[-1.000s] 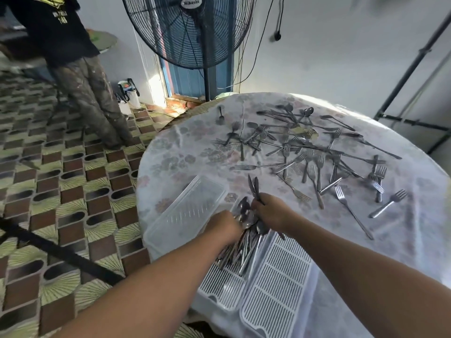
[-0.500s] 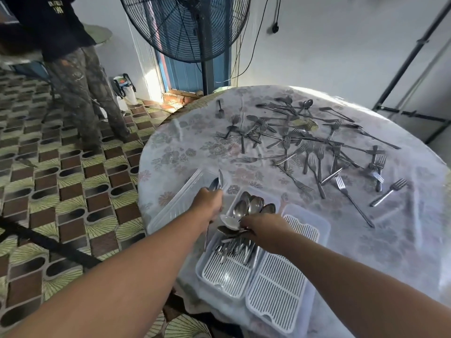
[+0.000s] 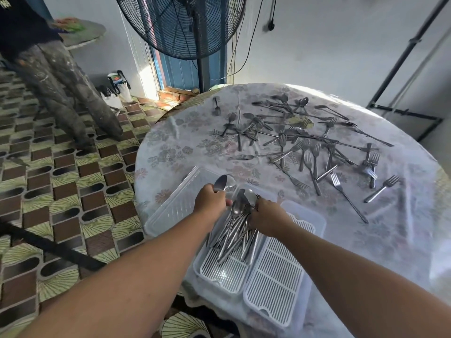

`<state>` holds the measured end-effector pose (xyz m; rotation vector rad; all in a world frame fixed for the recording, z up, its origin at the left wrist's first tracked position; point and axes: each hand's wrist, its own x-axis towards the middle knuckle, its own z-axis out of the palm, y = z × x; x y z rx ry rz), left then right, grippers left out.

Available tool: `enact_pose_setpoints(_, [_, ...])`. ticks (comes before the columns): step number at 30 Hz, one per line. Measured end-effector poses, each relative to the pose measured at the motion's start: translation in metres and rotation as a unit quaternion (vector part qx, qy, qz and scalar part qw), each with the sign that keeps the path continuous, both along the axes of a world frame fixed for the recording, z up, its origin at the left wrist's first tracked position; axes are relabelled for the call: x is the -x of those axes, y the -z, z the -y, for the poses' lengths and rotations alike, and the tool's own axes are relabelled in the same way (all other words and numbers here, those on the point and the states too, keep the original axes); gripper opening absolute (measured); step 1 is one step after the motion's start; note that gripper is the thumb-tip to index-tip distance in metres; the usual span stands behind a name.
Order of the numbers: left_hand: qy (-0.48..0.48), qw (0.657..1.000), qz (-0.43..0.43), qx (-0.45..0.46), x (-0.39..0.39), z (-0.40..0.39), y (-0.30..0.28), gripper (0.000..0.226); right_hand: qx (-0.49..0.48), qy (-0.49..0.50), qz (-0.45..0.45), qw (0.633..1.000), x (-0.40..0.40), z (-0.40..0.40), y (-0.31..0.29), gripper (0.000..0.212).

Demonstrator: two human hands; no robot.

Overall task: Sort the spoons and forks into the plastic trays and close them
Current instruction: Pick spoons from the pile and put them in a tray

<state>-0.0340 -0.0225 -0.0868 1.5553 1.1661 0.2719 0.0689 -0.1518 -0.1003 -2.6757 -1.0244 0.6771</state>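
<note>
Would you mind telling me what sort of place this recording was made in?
Probably a home dining area or small eatery: a round table under a floral cloth strewn with forks, a patterned tile floor, and a large standing fan by the wall.

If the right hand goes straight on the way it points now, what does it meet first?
Probably the bowls of the spoons it is gripping in the left tray, then the left hand just beyond. Depth is unclear.

spoons (image 3: pixel 240 215): shiny metal | forks (image 3: pixel 314 152): dull-grey metal | trays (image 3: pixel 275 276): translucent plastic, white slotted inserts | tablecloth (image 3: pixel 185 147): glossy floral plastic
</note>
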Motion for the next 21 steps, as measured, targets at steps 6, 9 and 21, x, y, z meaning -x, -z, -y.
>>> enact_pose_setpoints(6, [0.026,0.999,-0.013,0.019,-0.002,0.02,0.007,0.011,0.019,0.019,-0.013,1.0,0.019,-0.009,0.01,0.046])
enact_pose_setpoints(9, [0.023,0.999,-0.038,-0.002,-0.003,0.025,0.012,0.011,0.025,-0.001,-0.028,0.999,0.017,-0.013,0.013,0.039])
enact_pose_setpoints(21, [0.03,0.999,-0.001,0.032,-0.017,0.006,0.004,0.008,0.017,0.11,-0.086,0.99,0.039,-0.027,0.013,0.069])
